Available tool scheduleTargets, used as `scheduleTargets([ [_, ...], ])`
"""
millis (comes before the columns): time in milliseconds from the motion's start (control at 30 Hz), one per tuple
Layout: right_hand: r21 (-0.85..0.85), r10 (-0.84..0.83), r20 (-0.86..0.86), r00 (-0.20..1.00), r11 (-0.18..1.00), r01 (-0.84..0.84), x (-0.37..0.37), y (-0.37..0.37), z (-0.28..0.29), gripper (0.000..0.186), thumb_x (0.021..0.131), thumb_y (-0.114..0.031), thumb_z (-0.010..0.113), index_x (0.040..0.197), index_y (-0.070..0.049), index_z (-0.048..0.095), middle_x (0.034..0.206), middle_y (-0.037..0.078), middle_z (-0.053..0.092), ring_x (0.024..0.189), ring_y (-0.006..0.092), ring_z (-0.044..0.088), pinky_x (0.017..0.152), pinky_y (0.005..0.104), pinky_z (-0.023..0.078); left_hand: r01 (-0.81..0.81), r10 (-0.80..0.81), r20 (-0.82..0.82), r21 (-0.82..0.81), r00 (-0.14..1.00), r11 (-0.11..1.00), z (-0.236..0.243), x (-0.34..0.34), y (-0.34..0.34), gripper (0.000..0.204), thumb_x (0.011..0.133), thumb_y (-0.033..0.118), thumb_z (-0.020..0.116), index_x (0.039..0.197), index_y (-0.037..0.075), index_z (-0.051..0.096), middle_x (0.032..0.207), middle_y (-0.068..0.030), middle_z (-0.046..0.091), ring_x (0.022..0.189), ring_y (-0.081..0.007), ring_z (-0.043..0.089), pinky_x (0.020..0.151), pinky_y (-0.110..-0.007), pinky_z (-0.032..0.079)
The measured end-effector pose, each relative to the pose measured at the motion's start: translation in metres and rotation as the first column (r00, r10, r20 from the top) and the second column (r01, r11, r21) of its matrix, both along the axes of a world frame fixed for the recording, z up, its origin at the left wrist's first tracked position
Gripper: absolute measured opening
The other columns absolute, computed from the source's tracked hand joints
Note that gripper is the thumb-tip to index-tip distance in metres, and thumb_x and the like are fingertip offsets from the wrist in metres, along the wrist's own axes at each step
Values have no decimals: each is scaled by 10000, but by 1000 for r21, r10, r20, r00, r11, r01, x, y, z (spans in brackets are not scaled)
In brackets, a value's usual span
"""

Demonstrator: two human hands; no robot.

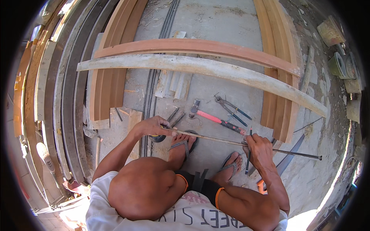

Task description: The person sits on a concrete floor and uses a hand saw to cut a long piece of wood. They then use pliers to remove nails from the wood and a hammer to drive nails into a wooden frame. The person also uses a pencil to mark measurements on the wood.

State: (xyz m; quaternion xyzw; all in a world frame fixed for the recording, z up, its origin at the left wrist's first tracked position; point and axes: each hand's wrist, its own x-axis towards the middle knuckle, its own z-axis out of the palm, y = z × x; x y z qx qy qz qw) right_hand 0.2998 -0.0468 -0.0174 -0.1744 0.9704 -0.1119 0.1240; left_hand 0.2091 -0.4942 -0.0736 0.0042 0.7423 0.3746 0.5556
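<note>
My left hand (154,127) is closed around a black and yellow tape measure (157,138) in front of my knee. From it a long thin strip (210,137) runs right, pale as far as my right hand and dark beyond it; whether the dark part is a separate rod I cannot tell. My right hand (260,148) pinches the strip and also holds a dark pencil (248,163), roughly upright in the picture. Just beyond the strip lie a hammer (216,118) with a red and black handle and pincers (233,110) with dark handles.
A reddish plank (192,45) and a whitish plank (192,63) span two stacks of brown timber, left (101,92) and right (283,92). Dark metal rods (148,104) lie on the concrete. A handsaw (289,156) rests by my right forearm. Buckets (339,63) stand far right.
</note>
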Motion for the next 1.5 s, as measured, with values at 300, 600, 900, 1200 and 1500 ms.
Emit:
scheduleTargets([
  [300, -294, 159, 424, 892, 955, -31, 3, -60, -50, 427, 913, -449, 785, 967, -38, 680, 844, 182, 717, 828, 436, 733, 675, 519, 554, -30, 30, 9, 51, 1000, 998, -41, 31, -8, 1026, 679, 470, 997, 1510, 34, 582, 1300, -193, 664, 1287, -334, 601, 1109, -397, 456],
  [600, -407, -91, -77, 993, 912, 52, 3, -77, -98, 206, 917, -143, 722, 1074, -30, 650, 983, 164, 749, 931, 355, 723, 884, 486, 515, -203, 123, -434, -143, 893, 969, -42, 61, -1, 972, 726, 369, 944, 1552, 72, 528, 1343, -223, 604, 1183, -351, 628, 1014, -424, 513],
  [900, -40, -68, 244, 967, 996, 81, 55, -56, -149, 408, 874, -32, 636, 1281, -34, 609, 909, 194, 743, 839, 381, 749, 765, 561, 533, -118, -189, -618, -421, 763, 900, -73, 71, -14, 1022, 716, 217, 919, 1614, 126, 438, 1427, -235, 495, 1348, -440, 518, 1147, -510, 440],
  [1200, -177, -696, 381, 609, 592, 787, 133, 53, -75, 339, 979, -331, 718, 1186, -63, 737, 1046, 165, 768, 945, 390, 747, 846, 476, 591, 106, -364, -803, -358, 471, 928, -4, 24, 34, 689, 754, 206, 928, 1384, 98, 671, 1486, -208, 543, 1333, -437, 557, 1111, -520, 465],
  [1500, 334, -922, 320, 217, 324, 885, 344, 175, -137, 697, 805, -432, 891, 1313, -29, 635, 1288, 211, 691, 1250, 396, 660, 1034, 500, 550, 565, -296, -954, -218, 49, 796, 141, -103, 233, 658, 824, 290, 893, 1391, 71, 642, 1427, -199, 591, 1309, -424, 574, 1105, -521, 465],
])
